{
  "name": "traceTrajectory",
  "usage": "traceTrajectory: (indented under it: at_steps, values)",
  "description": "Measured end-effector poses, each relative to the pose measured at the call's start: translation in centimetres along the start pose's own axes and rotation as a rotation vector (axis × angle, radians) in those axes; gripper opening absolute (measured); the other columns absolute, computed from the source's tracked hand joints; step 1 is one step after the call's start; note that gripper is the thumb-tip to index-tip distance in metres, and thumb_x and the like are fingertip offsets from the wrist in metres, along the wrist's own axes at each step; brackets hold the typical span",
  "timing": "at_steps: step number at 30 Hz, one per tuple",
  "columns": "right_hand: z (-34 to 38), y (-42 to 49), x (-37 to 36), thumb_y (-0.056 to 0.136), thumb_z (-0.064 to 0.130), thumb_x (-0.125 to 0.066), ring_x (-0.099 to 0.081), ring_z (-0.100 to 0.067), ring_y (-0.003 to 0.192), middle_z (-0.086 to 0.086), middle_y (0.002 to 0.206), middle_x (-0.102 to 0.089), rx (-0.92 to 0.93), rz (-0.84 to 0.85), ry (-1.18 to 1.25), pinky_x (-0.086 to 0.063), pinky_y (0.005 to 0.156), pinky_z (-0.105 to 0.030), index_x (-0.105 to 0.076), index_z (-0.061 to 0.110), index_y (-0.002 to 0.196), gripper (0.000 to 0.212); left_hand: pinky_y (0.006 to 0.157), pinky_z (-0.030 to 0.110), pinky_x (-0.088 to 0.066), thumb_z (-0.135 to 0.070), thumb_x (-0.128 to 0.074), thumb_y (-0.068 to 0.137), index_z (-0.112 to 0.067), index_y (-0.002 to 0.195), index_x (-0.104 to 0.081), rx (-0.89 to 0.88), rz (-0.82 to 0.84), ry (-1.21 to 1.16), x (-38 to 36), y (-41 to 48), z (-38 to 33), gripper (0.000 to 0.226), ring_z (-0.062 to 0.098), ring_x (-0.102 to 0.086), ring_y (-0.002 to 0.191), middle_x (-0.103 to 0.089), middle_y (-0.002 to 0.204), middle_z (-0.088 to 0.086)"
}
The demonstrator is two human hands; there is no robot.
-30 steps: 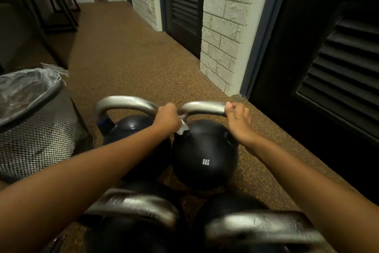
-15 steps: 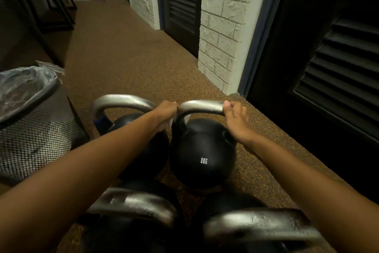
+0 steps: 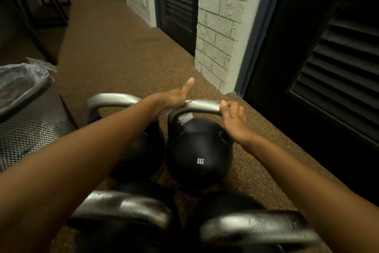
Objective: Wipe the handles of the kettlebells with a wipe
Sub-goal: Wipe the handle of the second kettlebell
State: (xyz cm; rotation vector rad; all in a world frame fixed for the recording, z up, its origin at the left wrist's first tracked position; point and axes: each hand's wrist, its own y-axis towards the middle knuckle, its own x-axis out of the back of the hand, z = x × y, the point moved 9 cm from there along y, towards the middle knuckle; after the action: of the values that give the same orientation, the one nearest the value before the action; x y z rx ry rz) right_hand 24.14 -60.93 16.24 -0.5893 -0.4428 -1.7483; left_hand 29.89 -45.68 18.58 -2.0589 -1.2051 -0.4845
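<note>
On the speckled brown floor [image 3: 123,58] in front of me, four kettlebells are standing in two rows, and I am working on the far right one, the black kettlebell [image 3: 199,156] marked 8KG. My left hand [image 3: 174,100] is lying across the left end of its silver handle [image 3: 203,106], with one digit sticking out straight beyond the bar. The other fingers are hiding behind the hand and the bar, so I cannot tell whether they are curling round it. A white wipe [image 3: 185,118] is peeking out just beneath that hand, touching the underside of the handle at its left bend. My right hand [image 3: 233,118] is gripping the right end of the same handle, with the fingers curling together over the bend and the thumb tip pressing on top of the bar.

Just beside it on the left, a second kettlebell [image 3: 113,100] is sitting with my left forearm crossing over its body. Nearest to me, the near left kettlebell [image 3: 123,207] and the near right kettlebell [image 3: 256,230] are showing blurred silver handles. At my left, a mesh bin [image 3: 30,135] with a plastic liner [image 3: 20,80] is standing. Along the right, a pale brick pillar [image 3: 219,27] is rising between a far slatted door [image 3: 178,0] and a near slatted door [image 3: 338,68].
</note>
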Motion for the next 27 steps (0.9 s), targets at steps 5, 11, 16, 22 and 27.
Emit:
traceTrajectory:
  at_steps: [5, 11, 16, 22, 27]
  values:
    - [0.1, 0.0, -0.1, 0.099, 0.046, -0.020, -0.032, -0.024, 0.123, -0.008, 0.129, -0.032, 0.000, 0.022, 0.004, -0.027, 0.109, -0.047, -0.034, 0.018, 0.130, 0.044, 0.116, 0.050, -0.010, -0.071, 0.001, 0.084, -0.006, 0.136, -0.043, -0.048, 0.016, -0.088, -0.1, 0.3, 1.3, 0.094, 0.027, -0.028, 0.138, -0.036, 0.147, 0.015]
    - [0.0, -0.1, -0.2, 0.099, 0.046, -0.020, -0.031, -0.025, 0.124, -0.008, 0.129, -0.032, 0.000, 0.032, 0.026, -0.026, 0.110, -0.047, -0.034, 0.018, 0.129, 0.044, 0.115, 0.048, -0.002, -0.066, 0.002, 0.087, -0.015, 0.148, -0.010, -0.102, 0.009, -0.071, -0.7, -1.2, -0.5, 0.080, 0.025, -0.008, 0.144, -0.009, 0.156, 0.009]
    - [0.0, -0.1, -0.1, 0.098, 0.046, -0.020, -0.031, -0.025, 0.124, -0.008, 0.130, -0.032, -0.004, 0.018, 0.031, -0.026, 0.110, -0.047, -0.034, 0.018, 0.130, 0.044, 0.115, 0.045, -0.015, -0.062, -0.014, 0.093, -0.017, 0.143, -0.034, -0.164, 0.007, -0.170, -0.8, -1.8, 0.6, 0.070, 0.022, -0.028, 0.138, -0.032, 0.149, 0.005]
    - [0.1, -0.2, 0.1, 0.099, 0.044, -0.021, -0.029, -0.026, 0.126, -0.010, 0.132, -0.032, -0.010, 0.005, 0.026, -0.023, 0.111, -0.045, -0.034, 0.016, 0.131, 0.045, 0.112, 0.033, -0.025, -0.013, -0.045, 0.092, -0.016, 0.146, -0.023, -0.096, -0.157, 0.033, -0.9, -2.2, 5.0, 0.058, 0.025, -0.035, 0.134, -0.039, 0.145, 0.012]
    - [0.0, -0.1, 0.0, 0.099, 0.045, -0.022, -0.029, -0.026, 0.126, -0.011, 0.132, -0.032, -0.008, 0.012, 0.028, -0.024, 0.111, -0.047, -0.034, 0.016, 0.132, 0.046, 0.088, 0.039, -0.045, -0.006, -0.057, 0.083, -0.009, 0.115, -0.059, -0.169, -0.417, 0.421, 1.6, -3.4, 2.2, 0.032, 0.032, -0.059, 0.106, -0.064, 0.108, 0.015]
